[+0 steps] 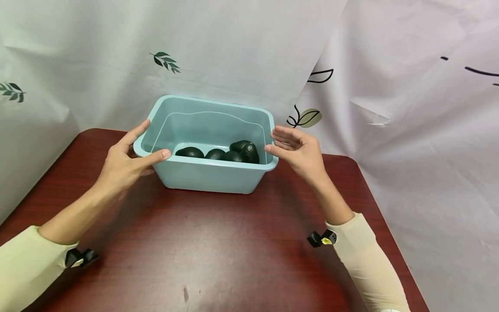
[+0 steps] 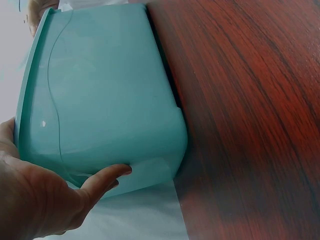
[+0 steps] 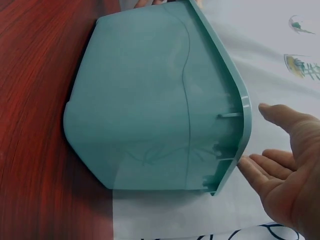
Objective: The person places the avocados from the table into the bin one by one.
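Note:
A light blue plastic bin (image 1: 206,175) stands near the back of the table, with several dark green avocados (image 1: 189,152) inside. The front wall hides their lower parts. My left hand (image 1: 122,162) grips the bin's left front corner, its thumb on the front rim and a finger along the left rim. Other fingers lie against the outer wall under the rim, as the left wrist view shows. At the right end, my right hand (image 1: 300,151) has its fingers extended, the fingertips at the rim. In the right wrist view, the right hand's thumb (image 3: 282,116) stands apart from the rim.
The dark red wooden table (image 1: 218,242) reaches forward from the bin. White cloth (image 1: 241,47) with leaf prints hangs right behind the bin and along both sides. Small black devices (image 1: 321,238) are worn at both sleeve cuffs.

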A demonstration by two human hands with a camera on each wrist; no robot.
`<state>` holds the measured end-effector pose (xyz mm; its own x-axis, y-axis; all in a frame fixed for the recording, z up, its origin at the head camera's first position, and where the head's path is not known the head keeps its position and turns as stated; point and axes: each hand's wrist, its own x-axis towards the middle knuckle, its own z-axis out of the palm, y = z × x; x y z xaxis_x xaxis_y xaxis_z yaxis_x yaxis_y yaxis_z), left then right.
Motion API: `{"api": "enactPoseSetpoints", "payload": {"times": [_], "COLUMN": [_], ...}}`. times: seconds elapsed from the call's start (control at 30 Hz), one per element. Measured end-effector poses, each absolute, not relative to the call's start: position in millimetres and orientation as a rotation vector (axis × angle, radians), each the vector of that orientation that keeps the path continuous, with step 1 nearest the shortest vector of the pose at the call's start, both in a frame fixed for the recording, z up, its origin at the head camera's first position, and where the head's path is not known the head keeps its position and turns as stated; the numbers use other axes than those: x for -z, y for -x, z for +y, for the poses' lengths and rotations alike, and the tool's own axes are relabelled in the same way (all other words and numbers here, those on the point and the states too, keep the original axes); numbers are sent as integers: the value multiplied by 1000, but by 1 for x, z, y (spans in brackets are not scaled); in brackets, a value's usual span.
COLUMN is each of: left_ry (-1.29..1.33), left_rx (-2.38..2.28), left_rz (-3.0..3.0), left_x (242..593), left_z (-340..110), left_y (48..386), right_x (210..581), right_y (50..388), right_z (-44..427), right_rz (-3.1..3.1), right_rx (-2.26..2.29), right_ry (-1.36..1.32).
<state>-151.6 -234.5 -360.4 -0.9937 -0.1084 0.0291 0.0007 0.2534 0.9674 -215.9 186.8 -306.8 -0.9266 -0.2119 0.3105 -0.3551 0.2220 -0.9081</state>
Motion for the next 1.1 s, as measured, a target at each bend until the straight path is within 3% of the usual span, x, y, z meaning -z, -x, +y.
{"api": "enactPoseSetpoints", "payload": {"times": [1.1], "left_ry": [-101], "left_rx": [2007], "left_rz": [-2310], "left_x": [358], "left_z": [-234], "left_y": [150], "right_x": [311], "right_y": [215], "right_z": [199], "right_rz": [-2353], "right_rx": [-1754], "right_ry": [-493]}}
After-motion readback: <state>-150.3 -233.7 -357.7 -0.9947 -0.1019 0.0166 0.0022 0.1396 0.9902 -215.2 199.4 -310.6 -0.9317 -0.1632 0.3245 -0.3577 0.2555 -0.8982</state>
